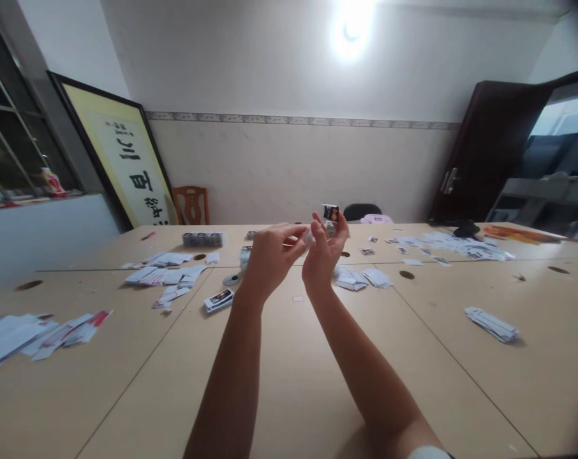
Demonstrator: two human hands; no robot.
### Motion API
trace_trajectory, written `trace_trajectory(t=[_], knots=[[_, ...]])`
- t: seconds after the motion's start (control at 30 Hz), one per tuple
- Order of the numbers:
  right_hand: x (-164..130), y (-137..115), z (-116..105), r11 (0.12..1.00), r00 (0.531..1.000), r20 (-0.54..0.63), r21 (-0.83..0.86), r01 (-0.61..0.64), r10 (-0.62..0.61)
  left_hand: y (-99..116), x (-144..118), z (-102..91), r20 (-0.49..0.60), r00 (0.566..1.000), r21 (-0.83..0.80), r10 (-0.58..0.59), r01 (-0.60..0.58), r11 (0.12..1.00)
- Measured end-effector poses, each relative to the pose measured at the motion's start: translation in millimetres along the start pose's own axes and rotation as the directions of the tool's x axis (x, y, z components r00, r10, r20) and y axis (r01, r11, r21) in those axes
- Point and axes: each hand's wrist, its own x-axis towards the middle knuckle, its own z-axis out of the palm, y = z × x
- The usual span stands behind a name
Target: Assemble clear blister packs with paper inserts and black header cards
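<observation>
Both hands are raised over the middle of the table. My right hand is closed on a small black printed card, which stands up at its fingertips. Close beside it, my left hand has its fingers pinched together at a small whitish piece by the right thumb. Whether that piece is paper or film, and which hand bears it, I cannot make out. A stack of printed cards lies left of my left forearm. A small pale label with a reddish border lies flat between my arms.
White paper strips lie in piles at left, with more papers near the left edge. Folded white slips lie at right. A wrapped block of cards stands at the back left. Scattered papers and a black object lie back right.
</observation>
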Motion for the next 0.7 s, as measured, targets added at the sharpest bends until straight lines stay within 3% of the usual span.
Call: trace_trajectory(t=[0.27,0.4,0.57,0.7], knots=[[0.3,-0.1,2.7,0.977,0.994,-0.003,0.184,-0.103,0.105,-3.2,-0.4,-3.1,-0.001,1.000,0.009,-0.009,0.009,1.000],[2.5,-2.8,0.5,0.943,0.984,-0.002,0.288,-0.168,0.176,-7.8,1.3,0.0,-0.095,0.995,0.033,-0.043,0.046,0.998],[9.8,-8.3,-2.9,0.830,0.918,-0.025,0.436,-0.347,0.397,-14.3,3.1,0.8,-0.185,0.967,-0.118,-0.173,0.153,0.981],[18.9,-5.9,-5.7,0.833,0.875,-0.144,0.407,-0.374,0.463,-15.9,3.9,-1.8,-0.202,0.948,-0.183,-0.245,0.209,0.961]])
